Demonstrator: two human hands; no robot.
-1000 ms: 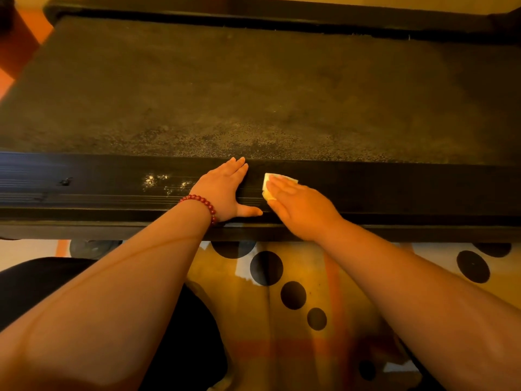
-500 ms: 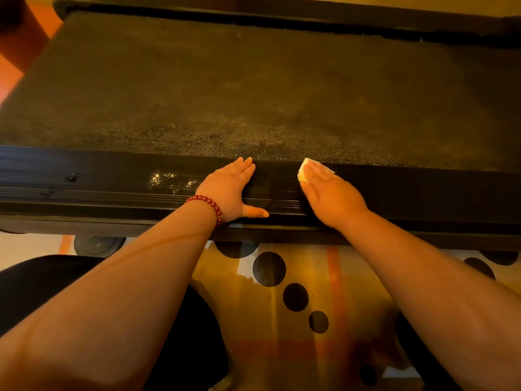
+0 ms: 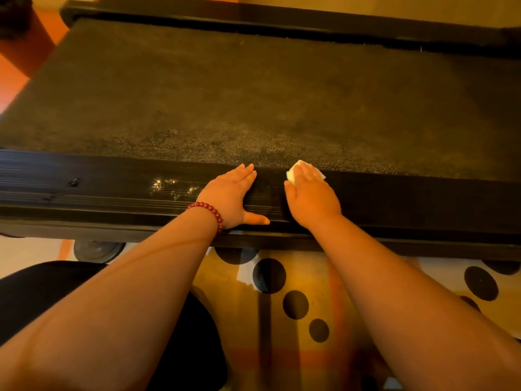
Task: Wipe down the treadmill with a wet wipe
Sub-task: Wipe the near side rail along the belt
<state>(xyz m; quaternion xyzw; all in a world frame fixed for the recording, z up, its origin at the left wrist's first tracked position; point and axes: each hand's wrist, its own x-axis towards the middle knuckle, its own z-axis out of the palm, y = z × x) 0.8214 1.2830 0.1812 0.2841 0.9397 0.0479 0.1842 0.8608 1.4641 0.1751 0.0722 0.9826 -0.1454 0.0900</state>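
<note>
The treadmill fills the upper half: a dusty dark running belt (image 3: pixel 253 94) and, nearer me, a black ribbed side rail (image 3: pixel 98 190). My left hand (image 3: pixel 229 194), a red bead bracelet on its wrist, lies flat on the rail with fingers together and thumb out, holding nothing. My right hand (image 3: pixel 310 198) presses a folded white wet wipe (image 3: pixel 291 173) onto the rail's far edge beside the belt; only the wipe's corners show past the fingers. A patch of pale specks (image 3: pixel 169 187) marks the rail left of my left hand.
Under the rail's front edge is a rug (image 3: pixel 324 292) in yellow and orange with black dots. A round black foot or wheel (image 3: pixel 97 249) sits below the rail at left. My dark-clothed knee (image 3: pixel 33 292) is at lower left. The far rail (image 3: pixel 282 21) borders the belt.
My right hand slid the wipe to the right and up the rail, then came back left a little. My left hand stayed pressed in the same spot.
</note>
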